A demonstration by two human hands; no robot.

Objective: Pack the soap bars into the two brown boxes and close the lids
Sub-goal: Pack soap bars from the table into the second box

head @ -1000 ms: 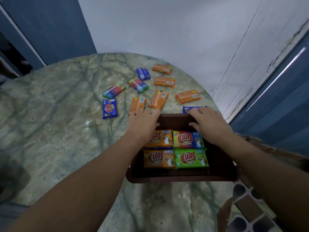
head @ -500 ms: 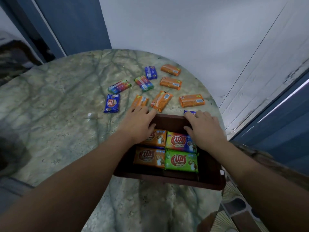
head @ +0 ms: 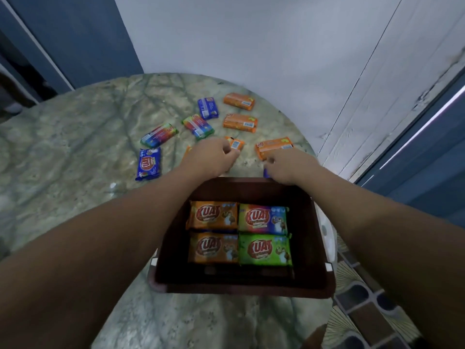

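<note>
Hands reaching past the open dark-brown rectangular box [head: 319, 238] for loose bars on the round marbled table [head: 75, 152].
Our left hand [head: 210, 157] curls onto an orange-wrapped soap bar [head: 236, 144]; our right hand [head: 289, 166] curls over a blue bar [head: 266, 173], hold unclear. Four bars sit boxed; the box overhangs the table's right edge, so we risk tipping it.

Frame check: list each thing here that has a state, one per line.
brown box: open, four soap bars in one flat layer, no lid in view.
left hand: fingers curled on an orange soap bar on the table.
right hand: fingers curled over a blue soap bar, grip hidden.
loose soap bars: lying flat, unpacked.
</note>
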